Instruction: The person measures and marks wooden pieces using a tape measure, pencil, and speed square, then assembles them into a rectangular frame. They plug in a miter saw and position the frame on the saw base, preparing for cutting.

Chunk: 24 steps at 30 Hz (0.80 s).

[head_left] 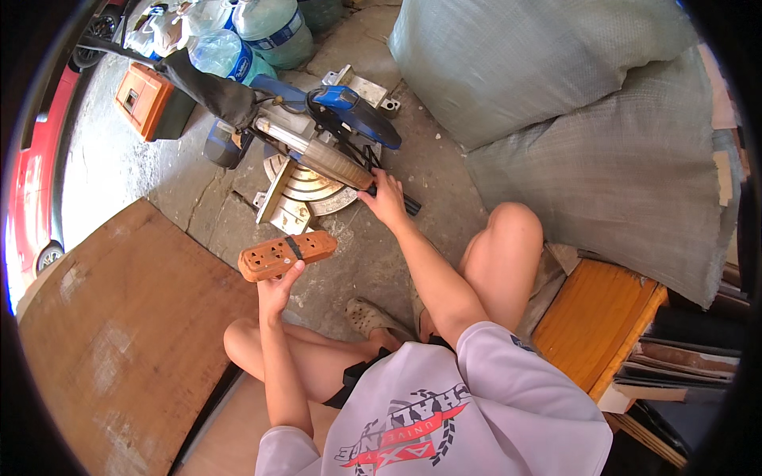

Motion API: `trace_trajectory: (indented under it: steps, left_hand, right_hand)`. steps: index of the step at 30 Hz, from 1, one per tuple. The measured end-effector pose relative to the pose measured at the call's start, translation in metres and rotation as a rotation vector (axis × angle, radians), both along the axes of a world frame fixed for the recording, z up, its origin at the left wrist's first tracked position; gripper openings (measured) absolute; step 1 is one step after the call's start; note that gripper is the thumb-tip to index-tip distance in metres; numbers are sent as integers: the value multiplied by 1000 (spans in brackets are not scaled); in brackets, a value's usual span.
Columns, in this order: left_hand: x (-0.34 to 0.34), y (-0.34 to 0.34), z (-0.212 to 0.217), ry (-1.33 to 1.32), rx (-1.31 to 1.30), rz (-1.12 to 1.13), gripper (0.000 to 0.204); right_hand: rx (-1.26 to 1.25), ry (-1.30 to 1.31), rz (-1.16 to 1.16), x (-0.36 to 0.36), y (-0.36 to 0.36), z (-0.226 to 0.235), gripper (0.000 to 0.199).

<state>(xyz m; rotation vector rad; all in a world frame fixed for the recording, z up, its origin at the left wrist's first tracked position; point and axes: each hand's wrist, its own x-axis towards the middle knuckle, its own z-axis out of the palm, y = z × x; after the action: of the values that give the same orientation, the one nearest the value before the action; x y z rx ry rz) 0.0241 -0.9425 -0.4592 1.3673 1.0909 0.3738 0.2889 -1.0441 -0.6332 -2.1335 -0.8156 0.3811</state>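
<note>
Floor (pixel 325 297) below, power strip (pixel 274 256) across left grip (pixel 275 292)

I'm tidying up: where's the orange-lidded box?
The orange-lidded box is at the head view's upper left, on the floor between the red car and the blue saw.

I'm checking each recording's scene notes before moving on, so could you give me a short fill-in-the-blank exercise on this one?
1. With the right hand at the miter saw, the orange power strip is held by the person's ____.
2. In the picture, the toolbox with the orange lid lies to the ____ of the miter saw.
3. The car at the picture's left edge is ____ in colour.

Missing words: left hand; left; red.
</note>
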Motion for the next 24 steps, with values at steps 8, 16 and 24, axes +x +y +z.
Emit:
trace_trajectory:
  steps: [8, 16, 24]
  left_hand:
    - [5, 0, 2, 56, 49, -69, 52]
    - [4, -1, 6, 68, 9, -4, 54]
    - [5, -5, 9, 59, -1, -2, 50]
  right_hand:
    - [-19, -4, -79, 1, 12, -4, 49]
    - [-65, 266, -64, 25, 13, -5, 36]
    - [227, 737, -93, 46, 12, -19, 17]
